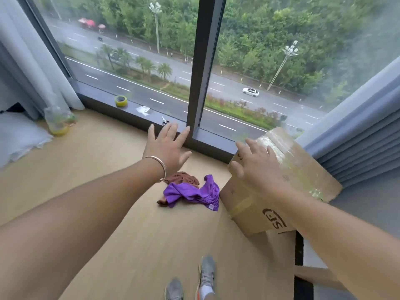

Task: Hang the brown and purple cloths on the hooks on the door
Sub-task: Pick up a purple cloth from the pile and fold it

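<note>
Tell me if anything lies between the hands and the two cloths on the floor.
Nothing visible does. The purple cloth lies on the brown cloth on bare floor, below both open hands, left and right. The cardboard box stands beside them, not over them.

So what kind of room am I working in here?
Probably an upper-floor bedroom or apartment room: a floor-to-ceiling window overlooks a road far below, blue curtains hang beside it, and a taped cardboard box stands on the wood floor.

Pale wood floor (121, 213) meets a large dark-framed window (201, 61) overlooking a wet road (227, 92) and trees (270, 29). Grey-blue curtains (28, 61) hang at both sides.
</note>
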The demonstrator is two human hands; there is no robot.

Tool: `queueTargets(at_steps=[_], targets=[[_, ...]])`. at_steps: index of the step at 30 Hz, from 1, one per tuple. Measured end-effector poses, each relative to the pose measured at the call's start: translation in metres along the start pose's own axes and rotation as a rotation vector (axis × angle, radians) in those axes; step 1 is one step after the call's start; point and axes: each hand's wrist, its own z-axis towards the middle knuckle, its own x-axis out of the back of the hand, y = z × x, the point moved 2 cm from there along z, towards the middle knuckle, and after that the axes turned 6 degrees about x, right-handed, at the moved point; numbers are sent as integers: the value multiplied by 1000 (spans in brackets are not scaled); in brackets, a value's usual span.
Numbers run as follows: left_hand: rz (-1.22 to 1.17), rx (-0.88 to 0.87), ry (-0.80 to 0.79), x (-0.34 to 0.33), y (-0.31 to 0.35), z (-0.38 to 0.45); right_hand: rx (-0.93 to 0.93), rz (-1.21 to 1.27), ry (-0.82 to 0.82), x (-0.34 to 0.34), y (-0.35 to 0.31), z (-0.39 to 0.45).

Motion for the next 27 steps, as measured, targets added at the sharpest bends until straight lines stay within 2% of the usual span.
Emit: queueTargets(at_steps=[5,14,23,27], targets=[[33,90,-162,-66,-21,12,107,-54,-78,-66,-2,52],[49,319,-456,-212,-46,6,268,-37,-350,-219,-7,129],[-210,557,-681,-425,-35,-25,401,-30,-482,-417,-32,195],[-354,628,-715,-529,-19,-35,455,-27,-478,-516,-50,224]])
